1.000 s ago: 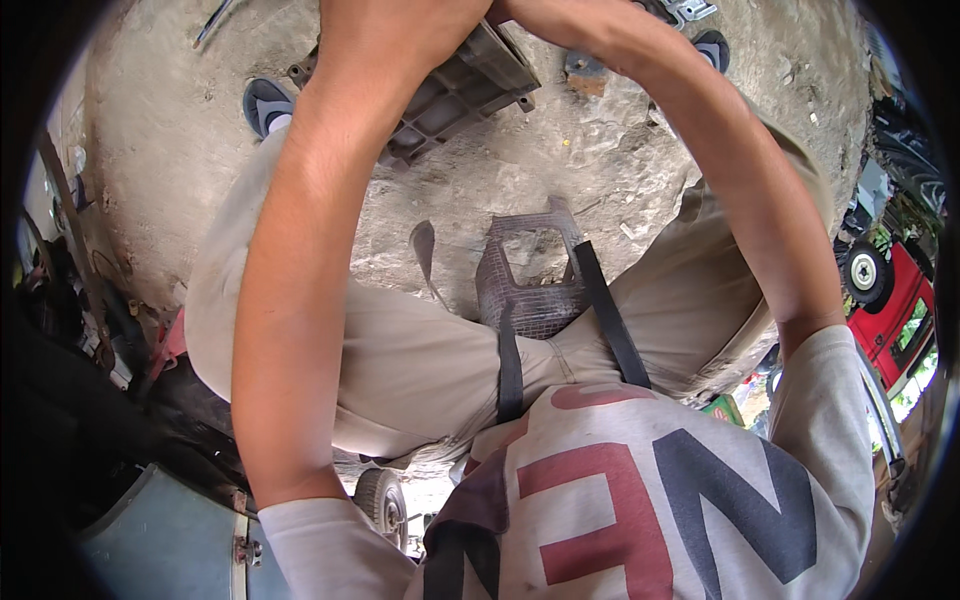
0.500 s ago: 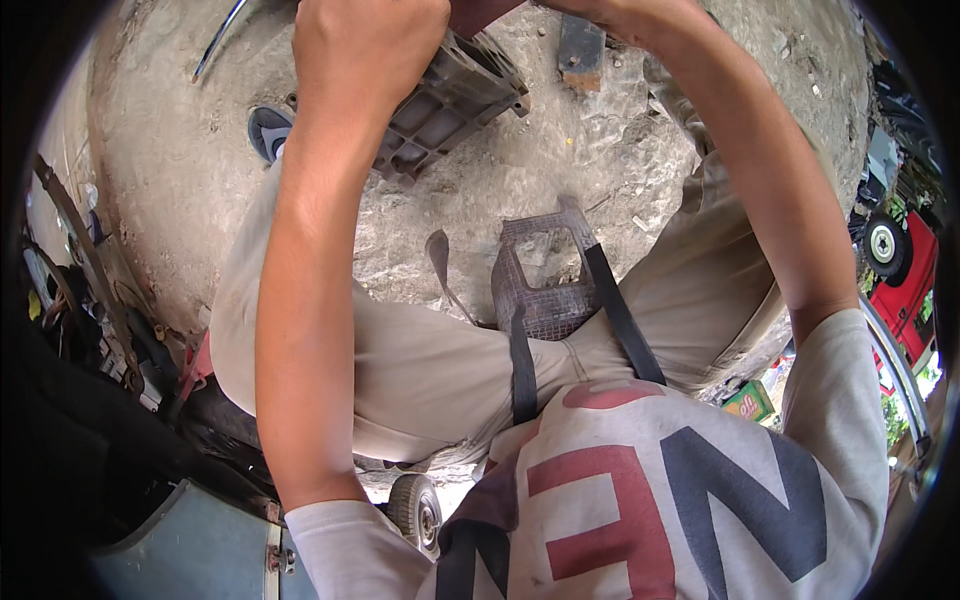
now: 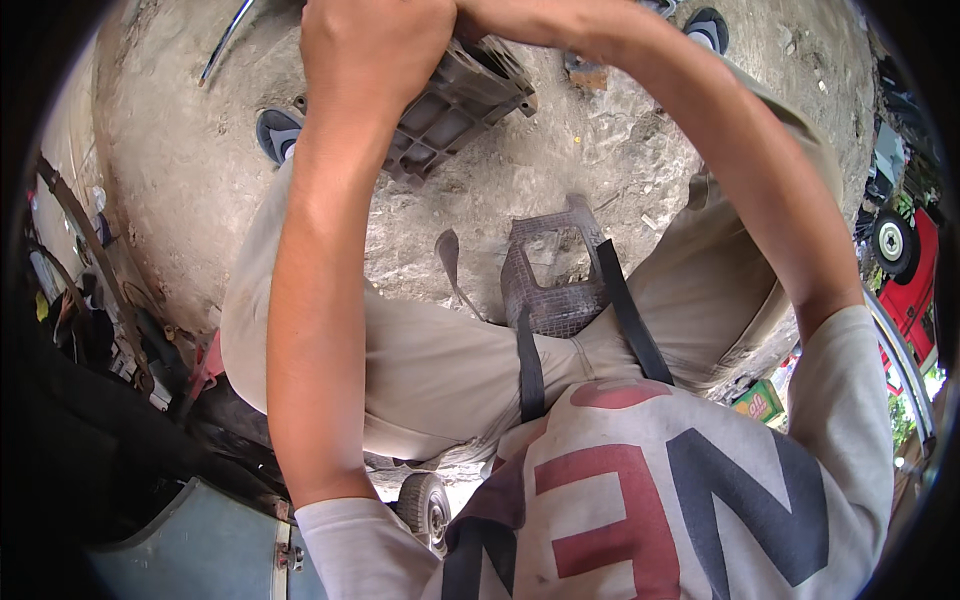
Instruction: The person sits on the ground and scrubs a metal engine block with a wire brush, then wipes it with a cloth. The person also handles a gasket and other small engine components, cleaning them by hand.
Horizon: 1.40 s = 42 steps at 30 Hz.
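At the upper edge my left hand is curled closed, its back toward me, over one end of a grey metal engine block. What it grips lies beyond the edge or behind the hand, so I cannot make it out. My right hand reaches across from the right and meets the left one above the block. Its fingers are cut off or hidden. The block lies tilted on the dirt ground, its ribbed side with square recesses showing.
A dark frame-shaped piece with black straps lies between my legs, near a thin dark strip. A dark block with a brown end sits beyond. A shiny rod lies upper left. Behind me are a wheel and a blue-grey panel.
My right hand has moved left, up against my left hand. The dark reddish surface seen between the hands is now hidden. A shoe has come into view at the upper right.
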### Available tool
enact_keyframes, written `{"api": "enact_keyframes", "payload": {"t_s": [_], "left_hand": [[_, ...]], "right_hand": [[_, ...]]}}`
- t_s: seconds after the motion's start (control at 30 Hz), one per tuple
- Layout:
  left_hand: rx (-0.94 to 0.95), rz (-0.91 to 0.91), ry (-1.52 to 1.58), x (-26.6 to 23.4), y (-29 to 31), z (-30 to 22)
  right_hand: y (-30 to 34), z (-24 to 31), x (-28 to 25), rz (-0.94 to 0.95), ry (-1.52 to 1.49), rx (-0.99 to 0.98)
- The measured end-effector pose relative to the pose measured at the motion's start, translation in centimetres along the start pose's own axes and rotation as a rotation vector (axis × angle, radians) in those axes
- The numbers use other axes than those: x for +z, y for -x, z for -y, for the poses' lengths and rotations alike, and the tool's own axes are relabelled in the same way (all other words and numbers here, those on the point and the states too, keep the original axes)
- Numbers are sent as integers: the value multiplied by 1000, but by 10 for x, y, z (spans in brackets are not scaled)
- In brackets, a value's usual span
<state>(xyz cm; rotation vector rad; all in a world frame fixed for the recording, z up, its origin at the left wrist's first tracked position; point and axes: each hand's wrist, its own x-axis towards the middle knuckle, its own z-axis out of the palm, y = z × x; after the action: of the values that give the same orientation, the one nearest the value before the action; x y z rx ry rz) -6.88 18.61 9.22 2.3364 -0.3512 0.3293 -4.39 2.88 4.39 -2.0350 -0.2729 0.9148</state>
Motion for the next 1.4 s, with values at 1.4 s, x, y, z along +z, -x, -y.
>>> {"api": "enact_keyframes", "payload": {"t_s": [1.4], "left_hand": [[-29, 28, 13, -8, 2, -5]], "right_hand": [[27, 33, -27, -22, -280, 101]]}}
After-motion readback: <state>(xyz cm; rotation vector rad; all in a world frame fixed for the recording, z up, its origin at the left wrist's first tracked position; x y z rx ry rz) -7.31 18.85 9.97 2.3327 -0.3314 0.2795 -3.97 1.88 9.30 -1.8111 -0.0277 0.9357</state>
